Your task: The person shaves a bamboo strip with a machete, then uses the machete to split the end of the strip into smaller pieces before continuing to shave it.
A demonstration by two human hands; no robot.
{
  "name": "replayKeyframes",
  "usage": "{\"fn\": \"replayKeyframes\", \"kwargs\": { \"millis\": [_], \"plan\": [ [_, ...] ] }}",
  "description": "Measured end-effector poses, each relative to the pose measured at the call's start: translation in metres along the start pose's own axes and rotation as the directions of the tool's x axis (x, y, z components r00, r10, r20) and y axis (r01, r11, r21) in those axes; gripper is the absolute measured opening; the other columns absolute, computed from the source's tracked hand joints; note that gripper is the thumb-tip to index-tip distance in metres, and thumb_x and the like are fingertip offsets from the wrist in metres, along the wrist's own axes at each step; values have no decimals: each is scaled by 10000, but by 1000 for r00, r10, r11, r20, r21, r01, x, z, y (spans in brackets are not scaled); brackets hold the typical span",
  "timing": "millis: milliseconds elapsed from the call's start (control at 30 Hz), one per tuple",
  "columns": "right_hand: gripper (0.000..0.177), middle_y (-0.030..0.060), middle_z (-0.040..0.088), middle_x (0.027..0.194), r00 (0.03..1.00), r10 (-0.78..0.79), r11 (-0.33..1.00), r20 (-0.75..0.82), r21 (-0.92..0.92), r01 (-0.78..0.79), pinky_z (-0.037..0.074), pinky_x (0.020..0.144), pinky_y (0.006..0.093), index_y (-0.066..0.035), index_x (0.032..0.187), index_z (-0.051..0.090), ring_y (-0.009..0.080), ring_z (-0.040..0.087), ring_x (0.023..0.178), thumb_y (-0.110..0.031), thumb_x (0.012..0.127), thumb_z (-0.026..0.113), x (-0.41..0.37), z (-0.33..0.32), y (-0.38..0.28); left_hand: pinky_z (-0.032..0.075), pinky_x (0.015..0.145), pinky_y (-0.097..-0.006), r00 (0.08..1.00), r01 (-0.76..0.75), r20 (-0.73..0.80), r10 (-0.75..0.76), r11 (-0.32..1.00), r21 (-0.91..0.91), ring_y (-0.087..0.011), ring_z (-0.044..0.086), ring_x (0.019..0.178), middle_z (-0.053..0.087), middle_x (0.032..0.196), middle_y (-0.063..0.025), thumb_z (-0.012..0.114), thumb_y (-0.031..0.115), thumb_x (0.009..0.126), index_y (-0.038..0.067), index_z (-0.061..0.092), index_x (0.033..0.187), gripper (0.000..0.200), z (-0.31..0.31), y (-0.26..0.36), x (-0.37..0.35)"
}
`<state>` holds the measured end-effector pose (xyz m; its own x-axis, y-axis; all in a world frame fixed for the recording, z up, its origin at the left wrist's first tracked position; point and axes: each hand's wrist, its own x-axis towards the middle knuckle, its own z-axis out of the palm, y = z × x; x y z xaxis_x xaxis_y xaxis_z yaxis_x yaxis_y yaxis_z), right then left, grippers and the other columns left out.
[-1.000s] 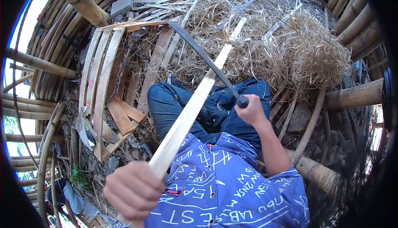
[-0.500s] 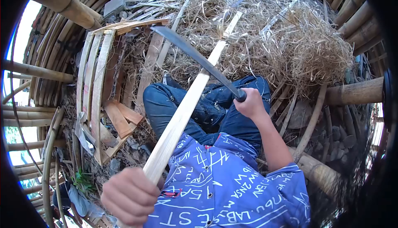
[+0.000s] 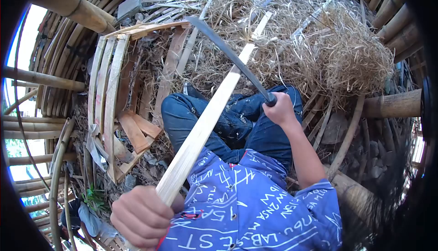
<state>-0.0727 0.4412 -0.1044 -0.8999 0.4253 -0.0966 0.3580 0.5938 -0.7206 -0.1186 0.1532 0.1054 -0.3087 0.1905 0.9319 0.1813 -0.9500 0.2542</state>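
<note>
A long pale bamboo strip (image 3: pixel 207 118) runs from my left hand (image 3: pixel 140 217) at the lower left up past my legs to the shavings. The left fingers are wrapped round its near end. In my right hand (image 3: pixel 279 110) is the black handle of a long knife with a curved dark blade (image 3: pixel 228 54). Its blade slants up and left and crosses the strip at mid length, where the edge looks to touch or lie just over the wood. Thin peeled fibres curl from the strip near its far end.
Heaped shavings (image 3: pixel 346 52) cover the ground ahead. A broken wooden crate (image 3: pixel 109 82) stands at the left, with loose wood pieces (image 3: pixel 134 132) beside it. Bamboo poles (image 3: pixel 394 103) surround the spot. Stones (image 3: pixel 335 125) lie at the right, and a grey block (image 3: pixel 129 7) at the upper left.
The blade has shifted slightly up and right along the strip, towards its far end. My right hand has moved a little up and right. The whole view has also shifted slightly.
</note>
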Motion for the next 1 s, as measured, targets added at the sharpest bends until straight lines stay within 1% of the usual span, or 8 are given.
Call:
{"fn": "replayKeyframes", "kwargs": {
  "millis": [200,367,467,567,700,867,967,1000],
  "plan": [
    [138,167,625,671,953,-289,954,94,112,278,507,618,424,-62,666,597,361,631,656,-160,635,689,-51,-23,-72,277,312,-170,991,123,-54,-121,992,42,-18,444,343,506,450,25,578,10,772,124,526,501,299,-2,-4,3],
    [147,181,643,698,1000,-9,999,24,36,8,526,657,419,-63,724,672,369,640,698,-200,674,650,-2,-1,-17,166,349,-221,970,57,-239,-41,997,61,-63,221,344,266,437,63,438,445,965,170,273,528,542,25,4,2],
    [178,210,637,702,996,86,996,-5,-25,-87,510,628,426,-28,714,657,376,642,704,-204,691,639,19,-2,8,296,308,-171,991,83,-121,-65,984,158,-34,441,341,482,438,29,561,25,801,105,560,532,281,-7,33,-38],
    [164,207,626,674,1000,-20,998,-4,63,20,508,616,416,-20,696,635,383,636,686,-183,685,650,-7,-20,-33,329,338,-152,999,-26,23,26,999,-32,-48,449,350,462,439,45,529,35,819,93,577,570,260,-11,-5,10],
    [166,184,615,649,948,-310,946,68,118,301,514,635,429,-56,704,616,388,620,655,-191,637,687,-35,-16,-59,341,308,-244,997,53,-60,-49,995,79,-124,416,301,433,399,-46,582,-32,696,27,487,456,265,-9,5,9],
    [209,199,655,727,987,149,989,61,-16,-148,518,662,420,-48,780,691,369,651,739,-227,682,648,24,0,13,341,390,-147,999,37,38,-35,998,-43,-35,488,403,546,513,53,565,80,825,94,593,615,213,-12,-2,5],
    [208,214,640,699,995,100,994,-27,-41,-101,516,662,432,-20,729,657,384,646,723,-221,681,640,28,-10,8,341,307,-250,989,147,-29,-146,988,53,-134,425,303,445,397,-48,615,-38,709,27,497,455,288,-8,-1,8],
    [198,215,638,696,999,44,999,-27,5,-43,514,657,433,-21,728,652,389,641,713,-213,681,639,19,-12,-3,341,309,-250,996,15,-89,-19,999,-52,-133,430,307,446,399,-47,636,-35,716,32,501,458,300,-8,6,5]
  ]
}}
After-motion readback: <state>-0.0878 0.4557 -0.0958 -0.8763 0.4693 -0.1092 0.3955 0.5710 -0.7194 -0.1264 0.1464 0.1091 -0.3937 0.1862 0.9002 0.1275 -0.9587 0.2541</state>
